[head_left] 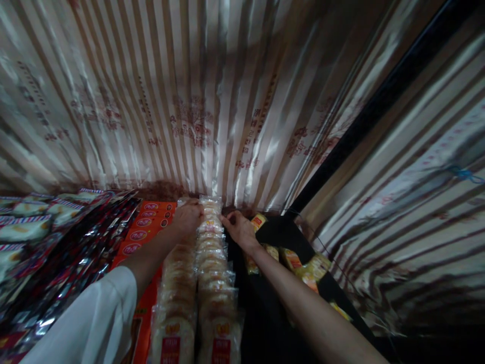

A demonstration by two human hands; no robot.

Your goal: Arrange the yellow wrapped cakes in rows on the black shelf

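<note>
Two rows of round, pale flat cakes in clear wrappers overlap in lines running away from me; the right row (215,283) stands between my hands at its far end. My left hand (187,217) reaches over the left row (176,293), its fingers curled against the left edge of a far packet in the right row. From the other side, my right hand (240,230) pinches that row's right edge, thumb and forefinger close together. Dim light and blur obscure the exact grip. The nearest packets carry red and yellow labels.
Orange packs (146,227) overlap left of the cakes, beside dark shiny packets (79,258) and white-and-blue packets (28,227). Small yellow packets (291,260) lie on black cloth (261,313) at right. A striped plastic sheet (197,101) hangs behind, with a dark pole (364,121) slanting across.
</note>
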